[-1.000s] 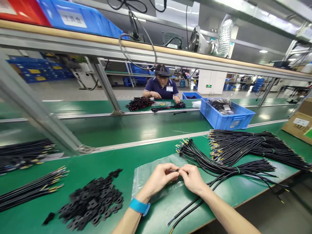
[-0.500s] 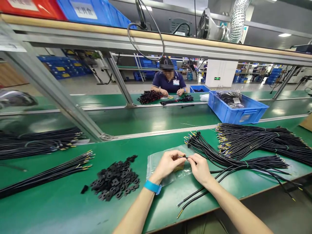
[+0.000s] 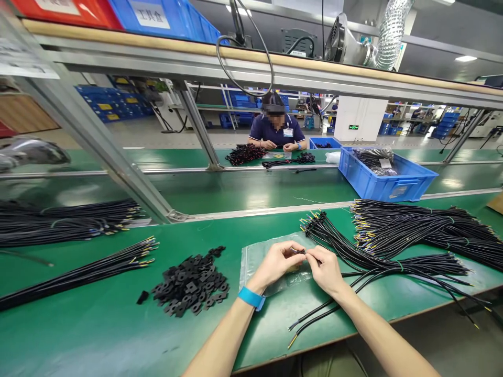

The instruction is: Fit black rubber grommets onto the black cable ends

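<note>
My left hand (image 3: pixel 280 263), with a blue band at the wrist, pinches the tip of a black cable (image 3: pixel 301 252). Its fingers hide most of that end, and I cannot tell whether a small black part sits on it. Close beside it, my right hand (image 3: pixel 327 268) grips the same cable between thumb and fingers. Under both hands lies a clear plastic bag (image 3: pixel 251 259) with something yellowish in it, mostly covered. Left of the bag is a heap of flat black pieces with holes (image 3: pixel 190 285). Right of my hands, a tied bundle of black cables (image 3: pixel 346 242) shows bare coloured wire ends.
Larger cable stacks (image 3: pixel 408 222) lie at the right, and another cable bunch (image 3: pixel 98 267) at the left. A blue bin (image 3: pixel 387 178) stands behind. A metal frame post (image 3: pixel 106 152) rises at the left. Across the bench, a co-worker (image 3: pixel 277 128) handles small parts.
The whole view has shifted slightly, so things appear a little further right. My fingers have moved slightly at the cable tip; both hands keep their grip.
</note>
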{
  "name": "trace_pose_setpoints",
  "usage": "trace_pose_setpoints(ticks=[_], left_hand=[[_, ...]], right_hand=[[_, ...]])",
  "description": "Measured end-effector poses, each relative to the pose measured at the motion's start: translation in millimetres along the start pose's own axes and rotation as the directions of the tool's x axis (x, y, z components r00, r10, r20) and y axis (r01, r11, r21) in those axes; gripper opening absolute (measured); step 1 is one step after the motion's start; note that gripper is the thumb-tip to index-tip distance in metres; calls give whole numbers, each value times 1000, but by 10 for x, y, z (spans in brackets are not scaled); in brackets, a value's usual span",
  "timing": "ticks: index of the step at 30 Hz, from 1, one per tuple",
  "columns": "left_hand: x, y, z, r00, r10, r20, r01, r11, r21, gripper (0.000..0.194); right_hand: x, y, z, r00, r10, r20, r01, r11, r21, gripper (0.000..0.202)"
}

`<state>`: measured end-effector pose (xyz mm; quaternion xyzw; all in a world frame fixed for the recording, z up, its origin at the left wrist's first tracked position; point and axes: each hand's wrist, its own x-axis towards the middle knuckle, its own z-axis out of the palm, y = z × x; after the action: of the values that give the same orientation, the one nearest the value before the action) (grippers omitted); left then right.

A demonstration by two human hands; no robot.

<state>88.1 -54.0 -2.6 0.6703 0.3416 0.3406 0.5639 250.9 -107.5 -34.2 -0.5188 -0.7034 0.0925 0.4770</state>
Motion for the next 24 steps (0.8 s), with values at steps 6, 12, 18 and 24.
trace_pose_setpoints(ticks=[6, 12, 18, 24], left_hand=[[38, 12, -75, 999, -53, 9, 53, 986, -156, 51], [23, -23, -113, 996, -64, 67, 72, 988, -134, 40], [-7, 92, -123, 983, 174, 63, -182, 974, 138, 20], [30, 28, -179, 994, 113, -10, -112, 993, 40, 45]], right_hand=[[25, -44, 0, 994, -66, -90, 61, 996, -65, 26], [2, -48, -24, 994, -108, -23, 103, 983, -151, 30], [62, 34, -27, 993, 73, 98, -84, 990, 117, 38], [94, 33, -23, 996, 86, 34, -90, 984, 156, 25]])
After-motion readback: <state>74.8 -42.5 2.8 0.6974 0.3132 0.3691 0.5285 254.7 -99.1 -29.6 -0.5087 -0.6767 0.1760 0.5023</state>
